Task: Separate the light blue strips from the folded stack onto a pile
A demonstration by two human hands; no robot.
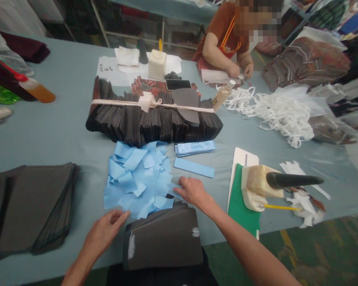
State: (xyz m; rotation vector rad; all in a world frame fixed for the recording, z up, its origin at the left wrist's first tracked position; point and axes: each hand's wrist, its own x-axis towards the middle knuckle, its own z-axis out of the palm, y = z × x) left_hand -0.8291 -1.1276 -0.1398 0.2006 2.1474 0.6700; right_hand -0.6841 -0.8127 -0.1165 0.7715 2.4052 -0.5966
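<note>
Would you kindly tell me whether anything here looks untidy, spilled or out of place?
Nothing looks plainly spilled or damaged. The blue strips lie jumbled, unlike the neat blue stack beside them, and the white tape is tangled. Two white smears stand out on the plain dark panel nearest the camera, though they may be intentional.

Remotely I saw a textile workshop: cut blue strips (137, 174) and bundled dark panels (150, 125) on the table (67, 131), a co-worker (216, 47) beyond it.
</note>
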